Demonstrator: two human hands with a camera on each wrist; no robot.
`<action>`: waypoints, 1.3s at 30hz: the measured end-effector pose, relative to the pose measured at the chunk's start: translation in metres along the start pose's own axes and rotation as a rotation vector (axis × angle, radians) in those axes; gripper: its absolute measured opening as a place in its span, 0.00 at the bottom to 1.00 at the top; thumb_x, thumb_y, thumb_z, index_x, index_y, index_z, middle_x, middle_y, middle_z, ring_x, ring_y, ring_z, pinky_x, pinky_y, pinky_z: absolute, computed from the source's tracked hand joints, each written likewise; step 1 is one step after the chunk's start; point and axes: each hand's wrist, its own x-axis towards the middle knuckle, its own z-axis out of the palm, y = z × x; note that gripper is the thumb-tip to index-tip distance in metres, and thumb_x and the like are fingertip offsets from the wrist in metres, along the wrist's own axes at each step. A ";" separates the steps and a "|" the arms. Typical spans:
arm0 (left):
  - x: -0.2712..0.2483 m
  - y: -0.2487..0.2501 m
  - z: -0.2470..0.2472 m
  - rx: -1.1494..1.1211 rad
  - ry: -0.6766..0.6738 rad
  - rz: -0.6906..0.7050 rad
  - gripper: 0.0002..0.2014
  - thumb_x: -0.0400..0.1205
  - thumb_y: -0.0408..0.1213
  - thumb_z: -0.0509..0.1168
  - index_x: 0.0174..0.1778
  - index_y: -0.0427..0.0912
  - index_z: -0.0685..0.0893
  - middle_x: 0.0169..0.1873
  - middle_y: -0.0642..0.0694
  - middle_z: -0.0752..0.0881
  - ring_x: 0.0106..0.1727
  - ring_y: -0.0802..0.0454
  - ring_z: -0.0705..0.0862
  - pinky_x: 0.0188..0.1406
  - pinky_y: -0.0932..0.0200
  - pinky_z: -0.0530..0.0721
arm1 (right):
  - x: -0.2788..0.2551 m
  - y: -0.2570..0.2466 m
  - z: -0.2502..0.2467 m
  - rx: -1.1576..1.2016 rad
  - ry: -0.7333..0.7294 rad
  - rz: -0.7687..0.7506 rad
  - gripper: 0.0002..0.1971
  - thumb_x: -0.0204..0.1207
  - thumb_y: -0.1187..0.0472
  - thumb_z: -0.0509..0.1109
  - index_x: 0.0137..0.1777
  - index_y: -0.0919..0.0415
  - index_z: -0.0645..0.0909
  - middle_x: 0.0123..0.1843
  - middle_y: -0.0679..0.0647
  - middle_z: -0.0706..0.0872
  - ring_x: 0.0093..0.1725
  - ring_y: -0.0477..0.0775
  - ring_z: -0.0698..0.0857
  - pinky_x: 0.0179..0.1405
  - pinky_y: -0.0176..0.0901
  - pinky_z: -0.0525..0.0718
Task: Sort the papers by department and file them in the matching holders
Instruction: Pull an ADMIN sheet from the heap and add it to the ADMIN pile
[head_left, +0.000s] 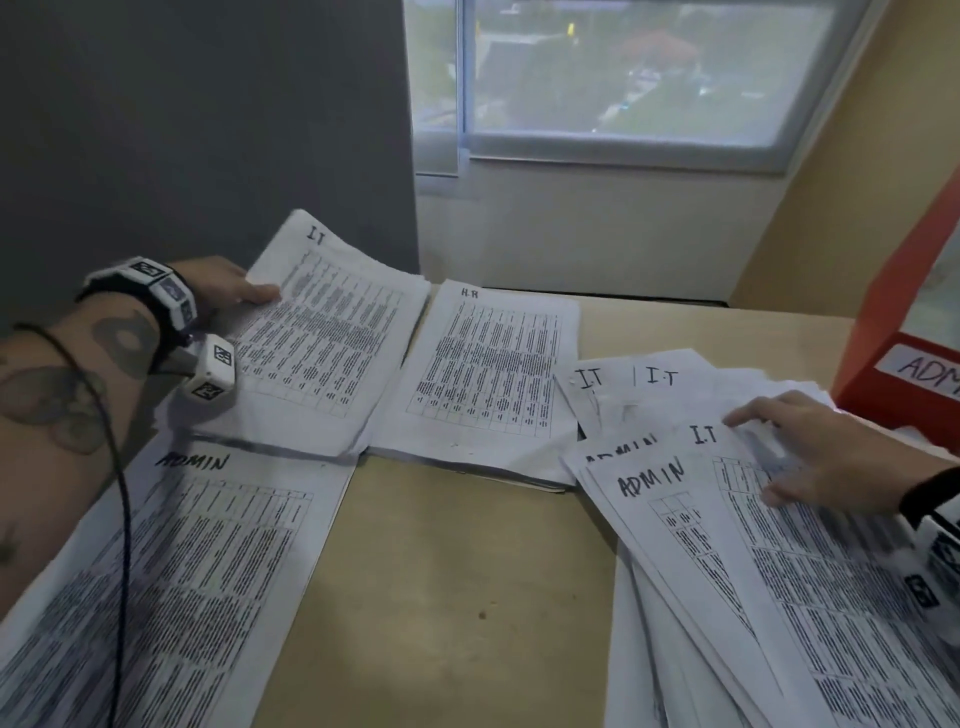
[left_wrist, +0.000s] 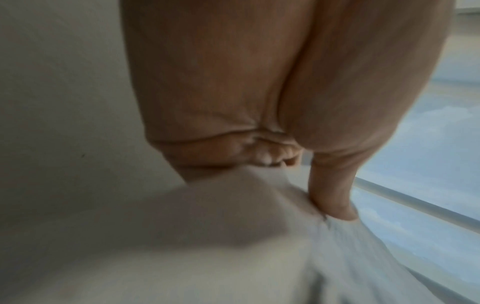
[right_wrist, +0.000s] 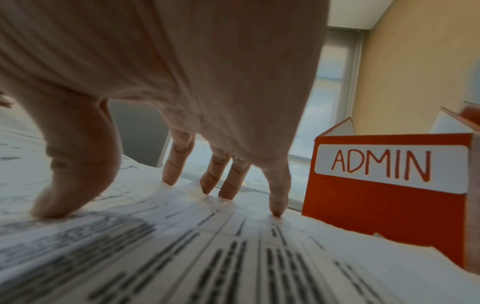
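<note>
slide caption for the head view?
Mid-sort: left hand grips the I.T pile, right hand fans unsorted papers beside the red ADMIN holder.

The room is dim, and the cool grey daylight comes only from the white-framed glass window (head_left: 623, 78) at the back. The pale wooden tabletop (head_left: 457, 571) has soft, weak shadows and no glare. The head view is bent at its edges. The left wrist view is strongly blurred; the white paper sheets (left_wrist: 350, 257) there are smeared. In the right wrist view the near printed lines are out of focus, while the orange cardboard holder labelled ADMIN (right_wrist: 384, 203) stays sharp.
</note>
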 end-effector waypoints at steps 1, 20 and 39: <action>0.007 -0.003 0.000 0.015 0.011 0.008 0.14 0.86 0.36 0.73 0.60 0.29 0.88 0.32 0.40 0.90 0.31 0.44 0.84 0.40 0.55 0.84 | 0.000 0.000 0.001 0.008 0.004 0.000 0.43 0.63 0.54 0.91 0.71 0.30 0.69 0.71 0.46 0.70 0.69 0.54 0.77 0.69 0.53 0.79; 0.045 -0.023 -0.005 0.374 0.114 -0.147 0.25 0.83 0.53 0.75 0.43 0.28 0.91 0.39 0.33 0.91 0.40 0.38 0.86 0.45 0.50 0.82 | -0.003 -0.006 0.004 0.034 0.002 0.025 0.39 0.63 0.57 0.90 0.64 0.25 0.72 0.76 0.38 0.62 0.70 0.52 0.78 0.73 0.57 0.79; -0.209 0.208 0.258 0.563 -0.296 0.875 0.11 0.79 0.57 0.76 0.49 0.56 0.88 0.47 0.56 0.89 0.50 0.52 0.86 0.56 0.53 0.86 | -0.059 0.016 -0.029 0.155 0.433 -0.121 0.26 0.62 0.80 0.80 0.27 0.42 0.86 0.33 0.41 0.90 0.41 0.42 0.87 0.57 0.54 0.85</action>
